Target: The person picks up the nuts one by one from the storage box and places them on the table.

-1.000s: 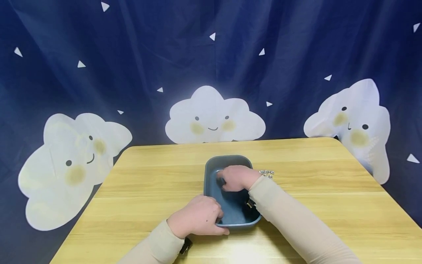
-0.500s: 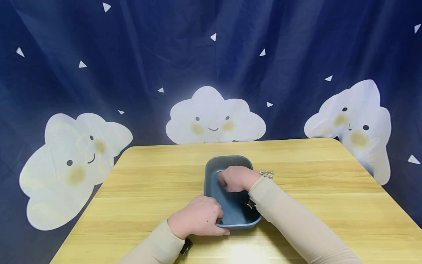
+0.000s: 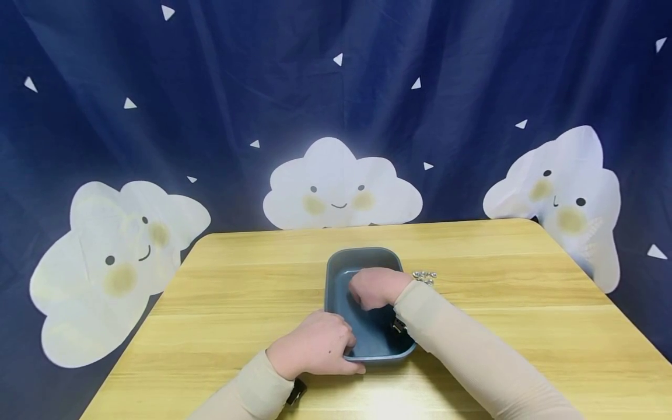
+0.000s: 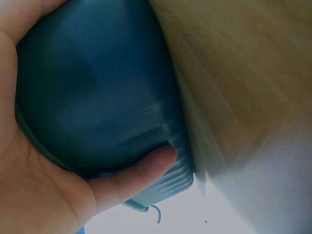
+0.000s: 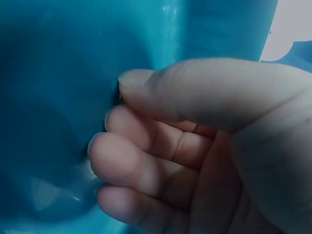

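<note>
A deep blue-grey rectangular bin (image 3: pixel 373 350) with rounded corners stands on the table. My left hand (image 3: pixel 315 344) grips its near left corner; in the left wrist view the thumb (image 4: pixel 141 170) lies along the outer wall. Inside the bin, my right hand (image 3: pixel 378 289) reaches down over the floor with its fingers curled. The right wrist view has the thumb (image 5: pixel 146 87) close against the forefinger, and a small dark shiny piece (image 5: pixel 120 95) barely shows between their tips, mostly hidden. Several small silvery pieces (image 3: pixel 424 276) lie on the table just right of the bin, partly behind the right sleeve.
The wood-grain table (image 3: pixel 247 280) extends to both sides of the bin. Behind its far edge hangs a dark blue curtain (image 3: pixel 294 76) printed with white clouds and triangles. Small black devices (image 3: pixel 296 392) are worn at the wrists.
My right hand has shifted slightly toward me inside the bin, and its fingers have curled in more. The left hand and the bin have stayed put.
</note>
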A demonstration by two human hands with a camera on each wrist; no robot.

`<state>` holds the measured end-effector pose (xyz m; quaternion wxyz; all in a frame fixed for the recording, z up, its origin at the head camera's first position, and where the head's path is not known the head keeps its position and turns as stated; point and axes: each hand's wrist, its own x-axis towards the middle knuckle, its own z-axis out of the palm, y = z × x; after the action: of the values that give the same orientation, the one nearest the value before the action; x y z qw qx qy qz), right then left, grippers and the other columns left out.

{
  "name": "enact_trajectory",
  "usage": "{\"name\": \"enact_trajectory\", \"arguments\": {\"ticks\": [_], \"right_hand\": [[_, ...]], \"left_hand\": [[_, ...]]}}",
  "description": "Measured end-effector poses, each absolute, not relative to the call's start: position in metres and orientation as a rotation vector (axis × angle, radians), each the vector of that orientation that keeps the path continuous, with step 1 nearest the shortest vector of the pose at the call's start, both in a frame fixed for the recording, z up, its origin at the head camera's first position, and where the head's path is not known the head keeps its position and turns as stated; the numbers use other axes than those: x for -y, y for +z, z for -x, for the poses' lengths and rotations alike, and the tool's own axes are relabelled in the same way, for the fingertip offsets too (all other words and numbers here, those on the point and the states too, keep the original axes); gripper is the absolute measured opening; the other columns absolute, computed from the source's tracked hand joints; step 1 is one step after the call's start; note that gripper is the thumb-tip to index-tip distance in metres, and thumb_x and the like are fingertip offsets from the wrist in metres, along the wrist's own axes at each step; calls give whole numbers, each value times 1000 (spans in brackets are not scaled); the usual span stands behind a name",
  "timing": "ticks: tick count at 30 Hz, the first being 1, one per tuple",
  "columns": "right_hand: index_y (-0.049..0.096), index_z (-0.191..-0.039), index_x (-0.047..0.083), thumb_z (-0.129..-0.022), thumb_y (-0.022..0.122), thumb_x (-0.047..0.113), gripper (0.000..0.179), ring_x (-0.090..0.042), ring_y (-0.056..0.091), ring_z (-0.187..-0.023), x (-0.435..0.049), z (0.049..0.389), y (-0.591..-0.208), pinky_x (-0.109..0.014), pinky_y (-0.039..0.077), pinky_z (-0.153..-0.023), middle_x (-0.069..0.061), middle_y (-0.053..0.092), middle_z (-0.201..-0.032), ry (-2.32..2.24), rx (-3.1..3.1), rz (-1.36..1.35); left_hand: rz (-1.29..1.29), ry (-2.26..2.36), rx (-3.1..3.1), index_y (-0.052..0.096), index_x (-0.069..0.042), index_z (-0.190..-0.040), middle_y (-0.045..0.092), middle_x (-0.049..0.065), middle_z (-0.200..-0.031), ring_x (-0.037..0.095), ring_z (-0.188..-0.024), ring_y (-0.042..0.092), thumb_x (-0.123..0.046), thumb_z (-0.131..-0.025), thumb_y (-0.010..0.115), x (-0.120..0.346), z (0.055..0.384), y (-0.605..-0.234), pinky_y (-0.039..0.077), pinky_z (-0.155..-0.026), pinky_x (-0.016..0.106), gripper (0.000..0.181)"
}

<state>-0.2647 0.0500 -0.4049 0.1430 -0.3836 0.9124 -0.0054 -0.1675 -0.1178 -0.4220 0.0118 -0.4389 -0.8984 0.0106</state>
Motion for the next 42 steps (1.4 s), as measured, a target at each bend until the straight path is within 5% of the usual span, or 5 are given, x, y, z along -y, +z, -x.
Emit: {"name": "enact_trajectory", "arguments": {"ticks": [5, 15, 27, 42], "right_hand": [[45, -54, 19, -87, 67, 10, 41, -12, 25, -45, -49, 264, -403, -26, 28, -49, 8, 27, -48, 38, -2612, 1096], [49, -58, 20, -84, 66, 10, 32, -12, 32, -51, -54, 259, -393, -27, 31, -52, 8, 35, -53, -54, -2619, 1160], [59, -75, 24, -83, 65, 7, 20, -7, 49, -61, -75, 247, -372, -27, 44, -62, 13, 54, -67, -262, -2678, 1222], [58, -76, 21, -87, 65, 8, 19, -8, 49, -63, -117, 239, -348, -28, 44, -63, 12, 51, -69, -496, -2747, 1238]], "left_hand": [[1372, 26, 2793, 42, -26, -54, 37, -15, -55, 3, -53, 36, -65, -84, 68, 119, 168, -422, 29, -49, 23, 56], [1370, 51, 2783, 43, -26, -54, 39, -15, -57, 4, -57, 44, -66, -84, 67, 118, 166, -418, 32, -51, 23, 55], [1396, -11, 2771, 40, -26, -52, 35, -14, -54, 3, -52, 36, -64, -84, 69, 119, 167, -419, 28, -48, 22, 57], [1368, 60, 2765, 43, -27, -54, 39, -16, -59, 7, -58, 47, -67, -83, 68, 118, 166, -420, 33, -50, 24, 55]]}}
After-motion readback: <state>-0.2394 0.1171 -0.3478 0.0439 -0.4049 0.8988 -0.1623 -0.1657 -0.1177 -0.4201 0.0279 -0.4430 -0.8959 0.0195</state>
